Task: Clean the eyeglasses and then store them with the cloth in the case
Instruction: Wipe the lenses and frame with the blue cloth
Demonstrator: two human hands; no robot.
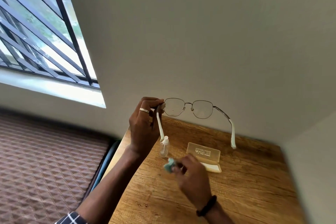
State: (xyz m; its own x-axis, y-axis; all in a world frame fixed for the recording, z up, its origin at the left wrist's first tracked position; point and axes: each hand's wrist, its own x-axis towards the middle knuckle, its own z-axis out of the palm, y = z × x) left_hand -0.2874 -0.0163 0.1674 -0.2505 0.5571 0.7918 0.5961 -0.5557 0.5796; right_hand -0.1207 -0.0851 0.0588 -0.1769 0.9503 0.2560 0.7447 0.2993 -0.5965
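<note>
Wood-grain table (245, 187) stands against a plain pale wall (200, 32), and above its far edge the eyeglasses (201, 109) are held up in the air with both temples unfolded and their white tips hanging toward the camera. The left hand (143, 123), a ring (144, 110) on one finger, pinches the thin metal frame at the outer corner of one lens, where that temple joins.

The right hand (192, 174) is lower, over the tabletop and motion-blurred; its fingers are curled round a bunched teal cloth (169, 166), and a dark wristband (207, 205) circles the wrist.

On the table sits a small clear spray bottle (164, 148) with a white top, upright, just beside the cloth — one temple tip crosses in front of its cap, and contact cannot be judged. To its right lies the translucent yellowish glasses case (204, 153), open, lid tilted back.

A barred window (36, 32) fills the upper left; a brown quilted mattress (45, 160) lies below it.
</note>
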